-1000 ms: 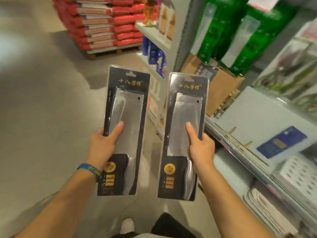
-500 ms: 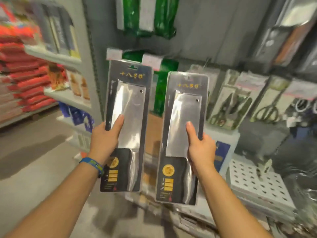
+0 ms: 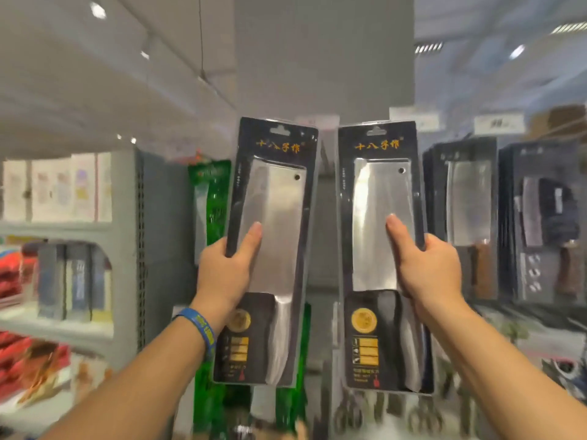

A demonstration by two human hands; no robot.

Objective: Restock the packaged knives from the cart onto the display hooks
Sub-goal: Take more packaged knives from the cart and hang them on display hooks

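Thumbs are pressed on the blister fronts, other fingers wrapped behind. The left cleaver pack is gripped upright by the left hand, the right cleaver pack by the right hand, apart. Hung knife packs are noted behind at right, green packs at left. "十八子作" is printed on both.

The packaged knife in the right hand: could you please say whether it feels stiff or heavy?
Probably stiff: the packaged knife stands straight, gripped mid-length by the right hand. Likely heavy, given the broad steel blade. Its glossy blister may slip.
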